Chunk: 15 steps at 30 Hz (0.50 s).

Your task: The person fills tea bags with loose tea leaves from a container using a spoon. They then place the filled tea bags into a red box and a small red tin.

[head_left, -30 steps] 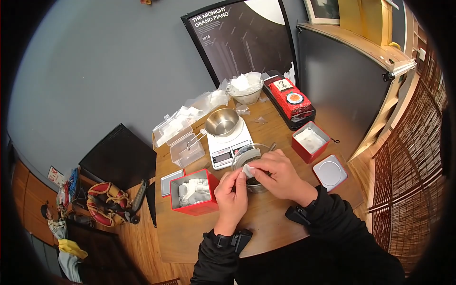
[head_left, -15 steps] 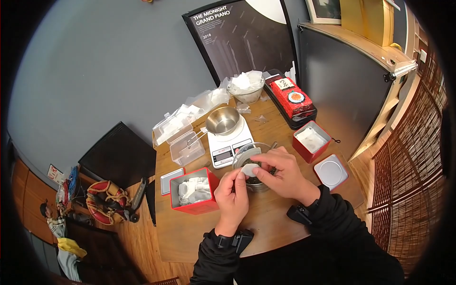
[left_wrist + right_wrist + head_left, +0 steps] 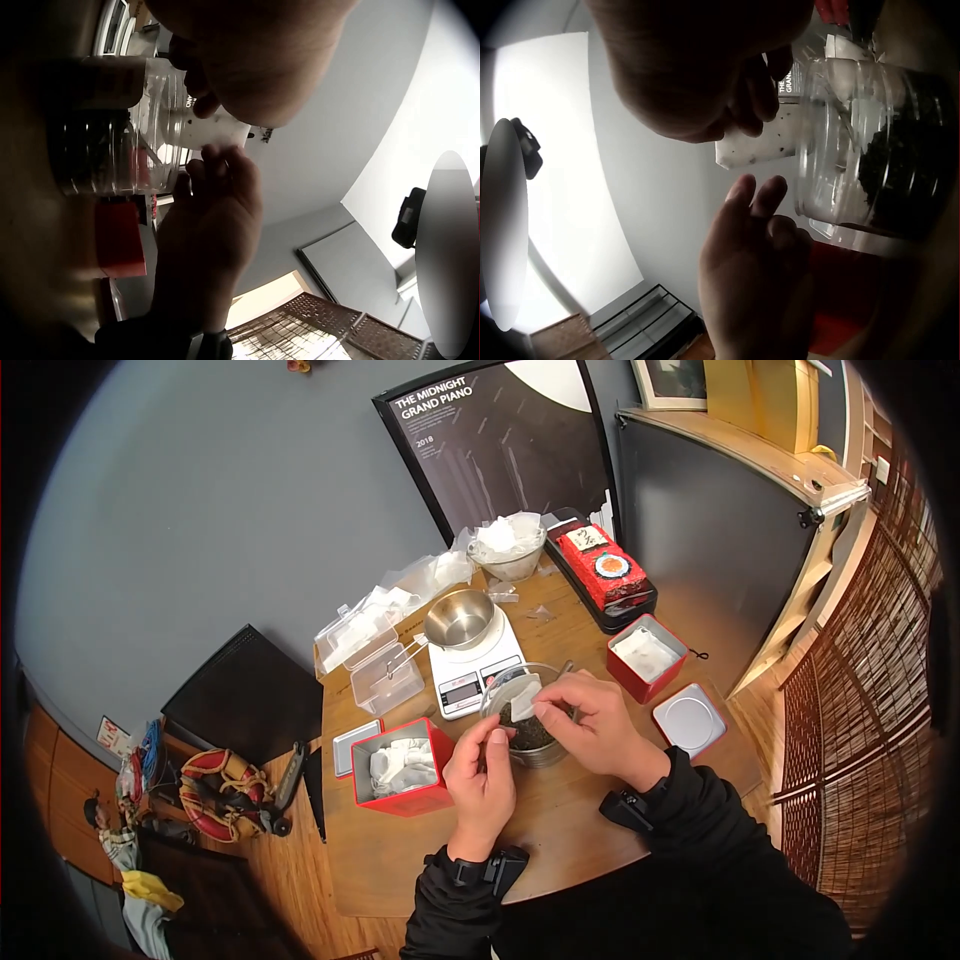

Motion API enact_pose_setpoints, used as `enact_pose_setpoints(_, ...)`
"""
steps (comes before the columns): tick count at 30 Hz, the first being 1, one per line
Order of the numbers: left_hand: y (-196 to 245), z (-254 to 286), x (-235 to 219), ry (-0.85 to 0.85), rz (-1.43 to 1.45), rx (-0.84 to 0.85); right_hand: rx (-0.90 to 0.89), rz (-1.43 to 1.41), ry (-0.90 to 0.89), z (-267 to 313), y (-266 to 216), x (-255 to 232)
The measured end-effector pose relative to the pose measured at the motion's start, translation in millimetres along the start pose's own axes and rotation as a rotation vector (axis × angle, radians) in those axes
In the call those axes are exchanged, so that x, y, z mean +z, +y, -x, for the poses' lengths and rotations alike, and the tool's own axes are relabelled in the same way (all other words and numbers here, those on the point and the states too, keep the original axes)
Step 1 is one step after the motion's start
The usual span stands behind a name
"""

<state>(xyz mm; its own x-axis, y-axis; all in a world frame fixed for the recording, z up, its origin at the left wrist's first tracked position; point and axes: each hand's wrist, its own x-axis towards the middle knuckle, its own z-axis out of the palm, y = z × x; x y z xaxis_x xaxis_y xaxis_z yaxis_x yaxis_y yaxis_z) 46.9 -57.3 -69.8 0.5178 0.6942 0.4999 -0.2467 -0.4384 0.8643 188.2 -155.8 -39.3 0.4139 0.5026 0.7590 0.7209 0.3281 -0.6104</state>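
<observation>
My right hand (image 3: 590, 725) pinches the edge of a small white tea bag (image 3: 523, 706) between thumb and finger, over a clear jar (image 3: 545, 759). Dark dried leaves (image 3: 530, 734) fill the lower part of the jar, and a handle (image 3: 567, 669) sticks out at its rim. In the right wrist view, dark specks dot the bag (image 3: 759, 144). My left hand (image 3: 482, 780) is beside the jar, its thumb and fingers apart and its fingertips (image 3: 744, 189) clear of the bag. Near that hand stands a red tin (image 3: 428, 798) filled with white bags.
Behind the jar, a white kitchen scale (image 3: 460, 695) bears a steel pan (image 3: 458, 618). To the right are another red tin (image 3: 648, 682) and a lid (image 3: 690, 721). A clear plastic box (image 3: 388, 680), a bowl of white bags (image 3: 510, 565) and a red package (image 3: 600, 565) stand farther back.
My left fingers have let go of the tea bag and drawn back slightly left. My right hand keeps the bag, now held upright over the jar. The head view has shifted slightly.
</observation>
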Motion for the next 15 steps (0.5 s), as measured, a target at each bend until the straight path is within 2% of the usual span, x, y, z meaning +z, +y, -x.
enact_pose_setpoints(2, 1.7, 0.0, -0.8, 0.000, 0.028, -0.022, 0.231, -0.130, -0.109, -0.7, -6.1, -4.5)
enact_pose_setpoints(6, 3.1, 1.4, 0.0, 0.017, 0.024, -0.027, 0.169, -0.104, -0.079, 0.7, -0.4, -3.8)
enact_pose_setpoints(12, -3.8, 2.0, -1.9, -0.008, -0.002, 0.018, 0.309, -0.162, -0.113, 3.2, -3.1, -10.6)
enact_pose_setpoints(14, -2.8, 3.0, -2.2, -0.005, 0.011, 0.018, 0.448, -0.307, -0.052, 2.8, -2.9, -19.7)
enact_pose_setpoints(15, -1.1, 3.2, -2.7, -0.006, 0.003, 0.008, 0.421, -0.306, -0.017, 4.0, 3.7, -23.9)
